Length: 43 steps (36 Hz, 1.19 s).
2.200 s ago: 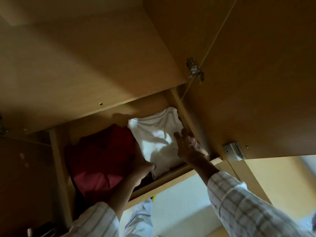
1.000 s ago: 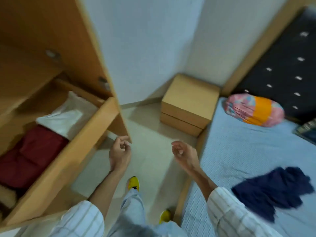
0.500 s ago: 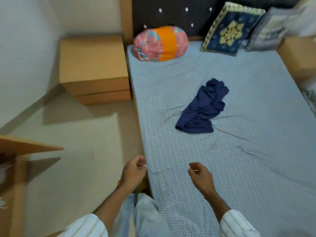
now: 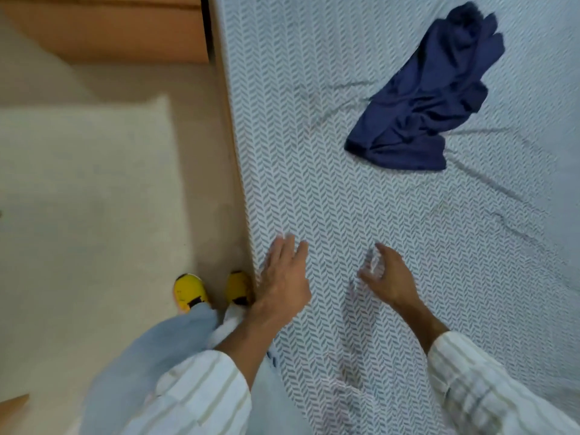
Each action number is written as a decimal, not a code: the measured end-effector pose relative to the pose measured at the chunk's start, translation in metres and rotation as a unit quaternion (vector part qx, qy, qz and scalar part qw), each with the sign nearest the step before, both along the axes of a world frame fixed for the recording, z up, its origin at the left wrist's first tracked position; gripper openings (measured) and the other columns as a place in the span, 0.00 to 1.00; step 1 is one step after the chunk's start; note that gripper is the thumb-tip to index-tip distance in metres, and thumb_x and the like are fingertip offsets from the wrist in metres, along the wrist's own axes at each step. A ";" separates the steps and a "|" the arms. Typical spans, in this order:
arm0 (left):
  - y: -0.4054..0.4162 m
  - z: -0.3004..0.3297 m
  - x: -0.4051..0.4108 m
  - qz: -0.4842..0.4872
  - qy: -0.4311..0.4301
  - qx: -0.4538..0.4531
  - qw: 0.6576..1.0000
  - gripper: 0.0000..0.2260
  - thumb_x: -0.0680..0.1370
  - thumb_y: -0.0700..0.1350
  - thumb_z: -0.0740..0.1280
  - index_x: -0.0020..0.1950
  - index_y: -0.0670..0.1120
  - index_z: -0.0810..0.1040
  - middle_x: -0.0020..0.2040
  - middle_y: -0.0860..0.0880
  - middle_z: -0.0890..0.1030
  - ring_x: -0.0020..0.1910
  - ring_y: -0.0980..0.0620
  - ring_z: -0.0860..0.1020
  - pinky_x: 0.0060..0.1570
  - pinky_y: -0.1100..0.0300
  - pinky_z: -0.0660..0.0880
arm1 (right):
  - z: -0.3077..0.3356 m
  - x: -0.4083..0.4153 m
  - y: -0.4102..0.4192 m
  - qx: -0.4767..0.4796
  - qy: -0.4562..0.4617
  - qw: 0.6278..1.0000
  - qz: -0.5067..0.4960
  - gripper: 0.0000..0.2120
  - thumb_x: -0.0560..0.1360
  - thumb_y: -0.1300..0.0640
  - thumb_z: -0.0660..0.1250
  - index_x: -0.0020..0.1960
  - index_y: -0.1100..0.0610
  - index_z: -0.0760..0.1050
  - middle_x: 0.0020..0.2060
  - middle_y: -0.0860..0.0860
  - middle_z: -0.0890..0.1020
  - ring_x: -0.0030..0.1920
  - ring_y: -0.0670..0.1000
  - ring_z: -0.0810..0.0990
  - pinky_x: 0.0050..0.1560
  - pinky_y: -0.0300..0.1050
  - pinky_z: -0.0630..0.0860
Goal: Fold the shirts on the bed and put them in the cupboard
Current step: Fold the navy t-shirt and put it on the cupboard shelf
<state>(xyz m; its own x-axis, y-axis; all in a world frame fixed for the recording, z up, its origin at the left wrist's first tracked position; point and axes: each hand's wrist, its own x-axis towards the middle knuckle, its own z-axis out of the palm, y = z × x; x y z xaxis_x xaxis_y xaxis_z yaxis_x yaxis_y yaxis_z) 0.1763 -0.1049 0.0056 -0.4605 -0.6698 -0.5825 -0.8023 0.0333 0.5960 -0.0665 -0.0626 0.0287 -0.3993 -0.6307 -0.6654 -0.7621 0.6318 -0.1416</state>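
Observation:
A crumpled navy blue shirt (image 4: 430, 98) lies unfolded on the bed (image 4: 329, 189), which has a grey herringbone sheet. My left hand (image 4: 284, 277) is over the bed's near left edge with its fingers straight, holding nothing. My right hand (image 4: 387, 274) hovers beside it over the sheet, fingers loosely bent, also holding nothing. Both hands are well short of the shirt, which lies up and to the right of them. The cupboard is out of view.
A wooden bedside cabinet (image 4: 110, 29) stands at the top left against the bed. Pale floor (image 4: 88, 183) runs along the bed's left side, where my feet in yellow shoes (image 4: 190, 291) stand close to the bed frame.
I have turned from the cupboard, where both hands were on a folded white shirt, to the bed. My view has dropped closer over the sheet and both hands have opened out.

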 end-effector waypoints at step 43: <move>-0.016 -0.014 -0.089 0.012 -0.300 -0.107 0.948 0.19 0.75 0.40 0.75 0.64 0.42 0.76 0.62 0.43 0.81 0.62 0.43 0.80 0.60 0.51 0.76 | -0.060 -0.073 -0.185 -0.259 0.035 0.951 0.163 0.29 0.80 0.56 0.65 0.78 0.56 0.61 0.74 0.57 0.67 0.67 0.63 0.73 0.61 0.57 0.74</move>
